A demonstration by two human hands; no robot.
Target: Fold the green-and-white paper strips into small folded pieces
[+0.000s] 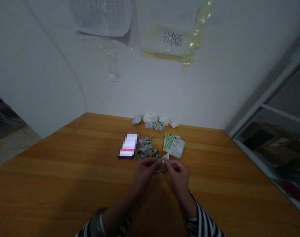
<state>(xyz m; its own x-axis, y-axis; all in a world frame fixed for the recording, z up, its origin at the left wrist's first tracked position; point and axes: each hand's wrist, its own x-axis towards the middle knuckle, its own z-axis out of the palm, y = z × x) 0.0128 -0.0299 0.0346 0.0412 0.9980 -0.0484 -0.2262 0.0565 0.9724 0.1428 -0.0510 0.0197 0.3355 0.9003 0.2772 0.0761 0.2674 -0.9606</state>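
Both hands meet over the middle of the wooden table (66, 177). My left hand (145, 171) and my right hand (179, 172) each pinch a side of one small folded paper piece (162, 164), printed green and white. Just beyond the hands lie several similar folded paper pieces (146, 148). A stack of flat printed paper sheets (174, 145) lies to their right. A phone (128, 145) with a lit screen lies to their left.
Several more folded paper pieces (153, 121) sit in a small heap at the far edge against the white wall. Taped sheets and plastic (169, 41) hang on the wall. A metal-framed shelf (270, 108) stands at the right.
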